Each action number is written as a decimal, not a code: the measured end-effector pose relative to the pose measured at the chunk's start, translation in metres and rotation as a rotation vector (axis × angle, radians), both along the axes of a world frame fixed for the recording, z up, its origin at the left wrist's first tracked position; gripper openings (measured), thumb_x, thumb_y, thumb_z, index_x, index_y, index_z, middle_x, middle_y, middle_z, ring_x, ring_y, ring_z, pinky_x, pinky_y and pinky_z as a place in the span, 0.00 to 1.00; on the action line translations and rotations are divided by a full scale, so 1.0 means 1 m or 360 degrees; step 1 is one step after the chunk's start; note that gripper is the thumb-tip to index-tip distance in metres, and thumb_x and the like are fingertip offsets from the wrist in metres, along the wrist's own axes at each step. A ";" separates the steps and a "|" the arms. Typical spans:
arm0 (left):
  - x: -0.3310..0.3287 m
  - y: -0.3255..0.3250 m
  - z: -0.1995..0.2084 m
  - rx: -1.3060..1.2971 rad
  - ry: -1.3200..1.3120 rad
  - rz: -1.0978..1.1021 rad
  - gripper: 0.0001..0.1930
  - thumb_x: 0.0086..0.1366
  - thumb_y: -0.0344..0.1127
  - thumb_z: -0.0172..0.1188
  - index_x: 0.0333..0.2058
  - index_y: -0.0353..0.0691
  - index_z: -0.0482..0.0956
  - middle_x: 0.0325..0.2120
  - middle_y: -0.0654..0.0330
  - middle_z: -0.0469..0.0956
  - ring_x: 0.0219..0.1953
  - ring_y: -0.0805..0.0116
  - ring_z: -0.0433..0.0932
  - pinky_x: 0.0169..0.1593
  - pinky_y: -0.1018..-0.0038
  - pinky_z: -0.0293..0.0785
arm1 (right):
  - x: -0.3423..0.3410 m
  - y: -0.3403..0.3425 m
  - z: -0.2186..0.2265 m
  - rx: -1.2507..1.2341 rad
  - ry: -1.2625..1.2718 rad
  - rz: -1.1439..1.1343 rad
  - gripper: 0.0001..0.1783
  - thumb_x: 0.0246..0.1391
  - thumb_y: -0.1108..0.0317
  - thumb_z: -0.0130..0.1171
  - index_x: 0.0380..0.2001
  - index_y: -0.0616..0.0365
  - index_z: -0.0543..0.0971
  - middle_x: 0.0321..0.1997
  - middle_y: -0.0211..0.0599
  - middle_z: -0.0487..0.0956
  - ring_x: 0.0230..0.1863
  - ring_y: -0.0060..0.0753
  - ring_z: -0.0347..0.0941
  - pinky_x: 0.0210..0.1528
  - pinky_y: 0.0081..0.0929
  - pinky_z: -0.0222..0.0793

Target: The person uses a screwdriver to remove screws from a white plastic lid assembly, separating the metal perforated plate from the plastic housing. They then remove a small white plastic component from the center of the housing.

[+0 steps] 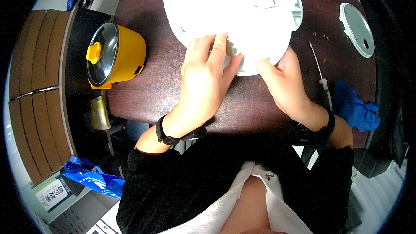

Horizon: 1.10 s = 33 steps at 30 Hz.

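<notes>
A large round white plastic housing (216, 4) lies at the far middle of the table, its surface washed out by glare. Along its right rim are slots and ribs. My right hand (288, 84) grips the near right edge, thumb on top and the fingers hidden underneath. At the near left edge, my left hand (201, 71) has its fingers bent over a recess, thumb and index close together around a small pale part (234, 48). Whether that part is loose or belongs to the housing, I cannot tell.
A screwdriver (321, 73), several small screws (325, 37) and a round white cover (357, 30) lie to the right. Beside them is a crumpled blue cloth (355, 106). A yellow pot with a glass lid (119, 54) stands at the left of the dark wooden table (143, 93).
</notes>
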State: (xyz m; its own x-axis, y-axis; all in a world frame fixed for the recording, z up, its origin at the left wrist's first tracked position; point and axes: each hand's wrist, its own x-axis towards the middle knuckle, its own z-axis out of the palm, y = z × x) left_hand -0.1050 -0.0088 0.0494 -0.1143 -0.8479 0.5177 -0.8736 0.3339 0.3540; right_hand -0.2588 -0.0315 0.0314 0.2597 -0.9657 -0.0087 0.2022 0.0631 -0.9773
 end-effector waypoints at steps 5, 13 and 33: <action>-0.003 -0.003 -0.003 -0.0069 -0.0012 0.0023 0.21 0.45 0.29 0.69 0.40 0.32 0.75 0.34 0.53 0.75 0.34 0.58 0.74 0.38 0.69 0.71 | 0.003 -0.002 0.003 -0.0206 0.0077 -0.0078 0.18 0.46 0.80 0.49 0.44 0.66 0.69 0.35 0.36 0.75 0.35 0.21 0.71 0.36 0.21 0.68; -0.003 -0.008 0.007 0.0108 0.0149 0.0106 0.19 0.45 0.32 0.70 0.37 0.38 0.76 0.28 0.60 0.74 0.26 0.67 0.72 0.29 0.74 0.69 | -0.006 -0.014 0.008 -0.0069 0.0170 0.0110 0.21 0.50 0.80 0.46 0.50 0.69 0.65 0.44 0.37 0.72 0.45 0.22 0.69 0.46 0.21 0.66; 0.011 0.003 0.012 0.0001 0.0309 -0.0038 0.29 0.44 0.35 0.72 0.45 0.36 0.70 0.36 0.53 0.70 0.41 0.56 0.70 0.46 0.66 0.67 | -0.007 -0.021 0.003 0.0642 -0.0340 0.0076 0.17 0.48 0.74 0.48 0.44 0.66 0.71 0.36 0.34 0.75 0.36 0.23 0.72 0.39 0.22 0.69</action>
State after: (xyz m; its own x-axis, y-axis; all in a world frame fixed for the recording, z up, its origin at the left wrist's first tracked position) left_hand -0.0942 -0.0058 0.0613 -0.0323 -0.8465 0.5314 -0.7808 0.3533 0.5153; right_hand -0.2661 -0.0523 0.0346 0.3409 -0.8830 -0.3228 0.3838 0.4441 -0.8096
